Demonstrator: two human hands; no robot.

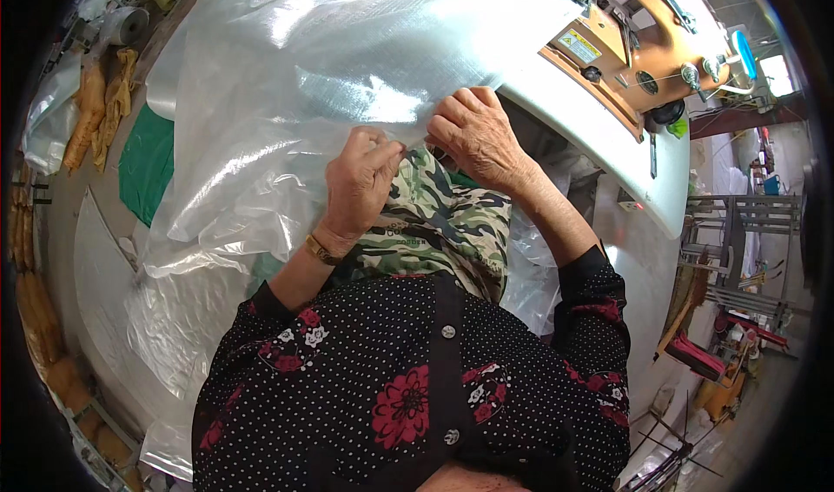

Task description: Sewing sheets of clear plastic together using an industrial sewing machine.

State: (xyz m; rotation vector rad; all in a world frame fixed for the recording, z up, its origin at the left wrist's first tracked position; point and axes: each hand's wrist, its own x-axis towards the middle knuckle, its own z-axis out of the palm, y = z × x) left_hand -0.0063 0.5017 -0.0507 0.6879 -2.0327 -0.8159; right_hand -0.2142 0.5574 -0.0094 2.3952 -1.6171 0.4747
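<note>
A large translucent plastic sheet [252,92] spreads over the work surface and hangs down on the left in shiny folds. My left hand [359,179] pinches the sheet's near edge between thumb and curled fingers, above my lap. Close by on the right, my right hand [482,140] is closed on the same edge, its fingers bent under. Only a short stretch of the edge shows between the two hands. What lies inside the right fingers is hidden.
A tan sewing machine [647,36] stands on a white table [665,175] at the far right. On the tabletop lies a slim dark tool [653,156]. Green material [148,166] shows at left, beyond the sheet. Metal racks [738,231] stand farther right, near a broom [686,305].
</note>
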